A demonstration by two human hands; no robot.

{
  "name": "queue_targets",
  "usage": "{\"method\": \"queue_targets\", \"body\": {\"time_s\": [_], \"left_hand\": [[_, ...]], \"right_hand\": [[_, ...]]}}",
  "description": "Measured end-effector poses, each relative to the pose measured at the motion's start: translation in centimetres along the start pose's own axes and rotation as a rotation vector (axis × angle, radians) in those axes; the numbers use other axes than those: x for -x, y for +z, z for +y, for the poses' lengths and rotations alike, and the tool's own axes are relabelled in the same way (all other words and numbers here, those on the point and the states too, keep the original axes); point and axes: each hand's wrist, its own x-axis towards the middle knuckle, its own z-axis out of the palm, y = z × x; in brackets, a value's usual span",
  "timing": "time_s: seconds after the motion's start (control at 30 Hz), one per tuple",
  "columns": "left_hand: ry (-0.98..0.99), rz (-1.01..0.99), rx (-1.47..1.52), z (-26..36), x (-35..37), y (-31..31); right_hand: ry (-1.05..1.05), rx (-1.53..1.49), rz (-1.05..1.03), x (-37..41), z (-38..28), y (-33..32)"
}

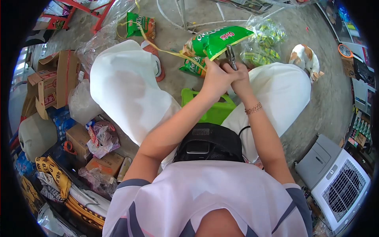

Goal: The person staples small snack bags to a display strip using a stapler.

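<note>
My left hand (215, 78) is closed at the lower corner of a green snack bag (225, 39), where a yellow plastic strap (167, 51) also meets its fingers. In my right hand (239, 80) is a pair of metal pliers (231, 57), jaws pointing up against the bag's edge. The two hands touch each other, and the fingertips are partly hidden. A second green snack bag (193, 67) hangs below the first, partly covered. Another green snack bag (141, 25) lies farther left along the strap.
A clear plastic pack of small green packets (262, 43) lies by my right knee, near a white-and-brown animal (306, 59). Between my legs stands a green stool (213, 108). Cardboard boxes (59, 79) and plastic bags crowd the left; an air cooler (335, 177) stands right.
</note>
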Motion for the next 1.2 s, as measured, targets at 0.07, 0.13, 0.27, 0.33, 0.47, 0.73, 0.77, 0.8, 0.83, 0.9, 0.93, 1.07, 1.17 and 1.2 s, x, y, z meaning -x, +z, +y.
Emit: {"method": "queue_targets", "body": {"time_s": [0.07,0.13,0.27,0.33,0.47,0.73,0.77,0.8,0.83,0.9,0.93,1.07,1.17,1.2], "left_hand": [[0.031,0.032,0.118,1.8,0.4,0.2],[-0.013,0.085,0.31,4.2,0.6,0.3],[-0.159,0.206,0.436,4.0,-1.1,-1.2],[-0.122,0.24,0.395,2.4,-2.2,-2.0],[-0.058,0.272,0.322,1.5,-3.3,-2.7],[-0.261,0.178,0.377,2.0,-3.7,-5.0],[-0.208,0.178,0.307,2.0,-3.6,-4.7],[-0.149,0.177,0.237,2.2,-3.4,-4.2],[-0.088,0.177,0.168,2.4,-3.3,-4.0],[-0.039,0.138,0.07,2.4,-3.4,-4.2],[-0.014,0.128,0.022,2.5,-3.6,-4.5],[0.139,0.173,-0.18,3.2,-3.7,-4.8],[0.176,0.191,-0.271,4.6,-3.5,-4.5],[0.215,0.206,-0.262,5.1,-3.4,-4.3]], "right_hand": [[-0.019,0.005,-0.013,-0.3,0.0,-0.2],[0.01,0.056,-0.015,-0.7,-0.1,-0.3],[-0.097,0.124,0.013,0.0,-1.4,0.4],[-0.083,0.252,-0.051,0.3,-1.8,0.5],[-0.062,0.297,-0.133,1.0,-2.4,0.7],[0.047,0.605,0.162,-6.5,4.1,-2.4],[-0.025,0.738,0.204,-7.9,5.8,-1.9],[-0.101,0.87,0.248,-8.9,7.3,-1.4],[-0.214,0.907,0.223,-9.5,9.0,-0.6],[-0.446,0.991,0.155,-10.6,12.2,0.8],[-0.456,0.992,0.176,-11.0,13.5,1.4],[-0.315,0.817,0.174,-11.8,15.0,2.9],[-0.145,0.653,0.13,-13.3,13.2,0.6],[-0.1,0.607,0.119,-13.8,12.1,0.0]]}}
